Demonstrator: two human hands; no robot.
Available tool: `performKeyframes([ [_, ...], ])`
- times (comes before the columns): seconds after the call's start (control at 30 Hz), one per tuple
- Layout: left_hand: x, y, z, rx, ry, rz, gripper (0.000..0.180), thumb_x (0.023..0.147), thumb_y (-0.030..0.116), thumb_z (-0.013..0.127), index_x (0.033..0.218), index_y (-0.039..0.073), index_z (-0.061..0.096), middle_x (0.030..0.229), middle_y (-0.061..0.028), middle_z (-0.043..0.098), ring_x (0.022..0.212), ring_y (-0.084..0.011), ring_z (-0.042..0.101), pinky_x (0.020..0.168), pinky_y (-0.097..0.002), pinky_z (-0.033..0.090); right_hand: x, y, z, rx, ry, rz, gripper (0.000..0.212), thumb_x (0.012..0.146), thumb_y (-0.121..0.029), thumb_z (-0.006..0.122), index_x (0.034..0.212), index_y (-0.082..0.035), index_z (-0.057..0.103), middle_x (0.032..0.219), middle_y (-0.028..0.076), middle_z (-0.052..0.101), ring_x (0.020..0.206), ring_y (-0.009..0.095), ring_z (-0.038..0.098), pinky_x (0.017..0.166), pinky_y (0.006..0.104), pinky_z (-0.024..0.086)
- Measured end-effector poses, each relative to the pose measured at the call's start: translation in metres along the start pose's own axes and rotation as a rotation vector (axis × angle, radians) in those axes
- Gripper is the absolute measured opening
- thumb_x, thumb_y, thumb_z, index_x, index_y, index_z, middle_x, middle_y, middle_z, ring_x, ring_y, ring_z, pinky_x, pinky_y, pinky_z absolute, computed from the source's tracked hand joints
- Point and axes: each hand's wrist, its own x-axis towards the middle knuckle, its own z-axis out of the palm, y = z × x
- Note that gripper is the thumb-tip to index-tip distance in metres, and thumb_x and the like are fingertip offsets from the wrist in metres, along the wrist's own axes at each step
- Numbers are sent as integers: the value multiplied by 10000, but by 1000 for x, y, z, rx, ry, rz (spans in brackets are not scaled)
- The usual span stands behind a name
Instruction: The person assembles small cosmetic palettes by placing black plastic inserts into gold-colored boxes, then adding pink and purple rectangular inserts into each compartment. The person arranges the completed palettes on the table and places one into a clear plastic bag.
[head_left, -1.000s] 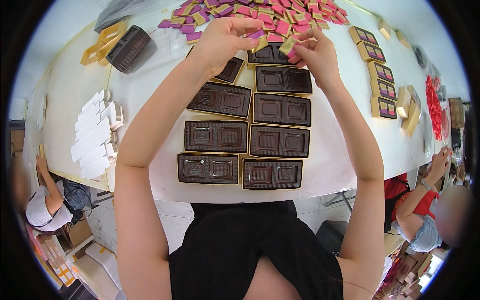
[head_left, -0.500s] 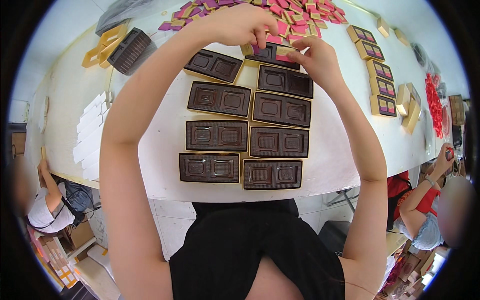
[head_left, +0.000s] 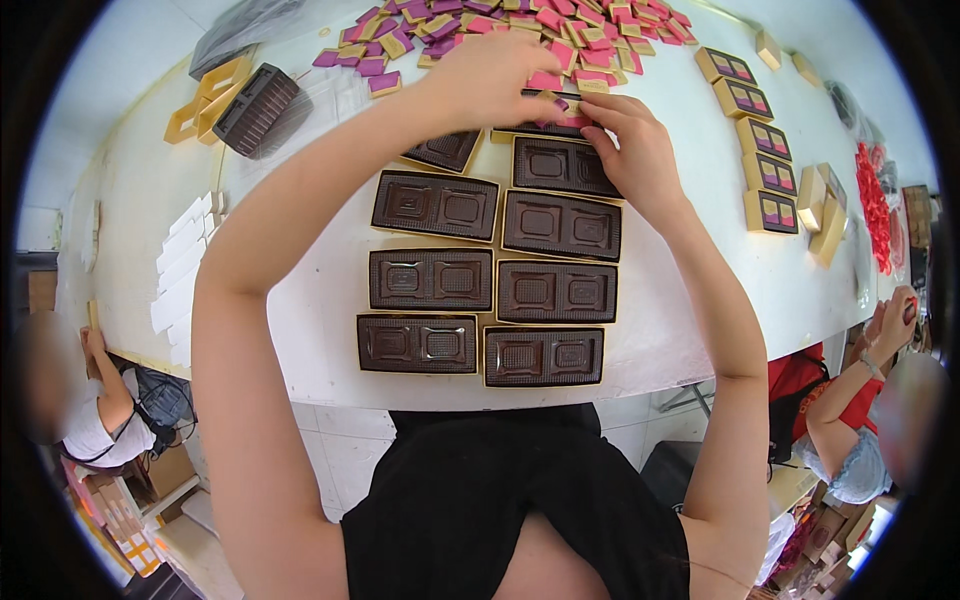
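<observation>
Both arms stretched forward across a white table (head_left: 300,330). Left hand (head_left: 490,80) curled palm-down over the near edge of a heap of small packets (head_left: 520,20), purple, pink and gold, flat and square, strewn across the far side of the table. Fingers bent and closed over something there, though what exactly cannot be told from this angle. Right hand (head_left: 630,145) just beside it, fingers pinched on one pink packet (head_left: 570,120) and pressing it down at the farthest brown tray (head_left: 545,125), mostly hidden beneath both hands.

Nearer, more dark brown trays (head_left: 500,270) laid flat in two columns, edges touching or almost so. Each a shallow rectangle of moulded plastic, rimmed in gold, with square and oblong pockets sunk into it, all showing bare. One tray at the top of the left column (head_left: 445,150) turned slightly askew.

Off to the far left, a stack of similar dark trays (head_left: 255,105) lying beside some yellow frames (head_left: 205,100). White card strips (head_left: 180,270) piled near the left edge. Along the right edge, a row of gold boxes (head_left: 765,170) with purple and pink faces, well apart from the hands. Another person's arm (head_left: 850,390) visible below the table at the right.
</observation>
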Motion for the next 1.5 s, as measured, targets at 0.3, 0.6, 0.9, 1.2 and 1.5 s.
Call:
performKeyframes([
  [0.3,-29,-4,2,200,-159,-2,376,765,-29,571,1117,37,688,1151,-110,680,1083,-288,623,935,-373,507,0,0,-4,-84,-26,-115,249,849,-52,649,1092,-3,674,1185,97,657,1141,286,584,940,368,502],
  [0.6,-55,25,9,267,-175,16,520,808,-54,519,1323,11,545,1406,-143,516,1342,-293,451,1061,-367,444,-2,-5,-20,-441,-184,-331,463,756,49,595,1205,-53,642,1309,33,609,1281,318,501,1020,361,464],
  [0.9,-55,66,5,55,-204,-59,599,916,433,618,1343,22,524,1433,-174,475,1382,-342,390,1113,-480,357,45,61,2,1,-106,-11,249,796,-9,639,1026,-70,715,1054,74,696,1004,280,630,848,383,520],
  [1.2,-94,103,-4,136,-341,57,970,803,724,556,1499,86,335,1565,-240,227,1448,-452,199,1096,-715,141,9,15,-31,-141,207,-88,238,800,-59,675,1038,-49,685,873,97,678,826,283,648,691,375,540],
  [1.5,-100,114,18,225,-277,-18,924,844,709,517,1498,79,341,1528,-289,276,1438,-445,234,1083,-714,161,0,-42,-33,-214,-296,97,204,864,-195,681,905,4,705,740,156,654,675,292,656,609,394,521],
])
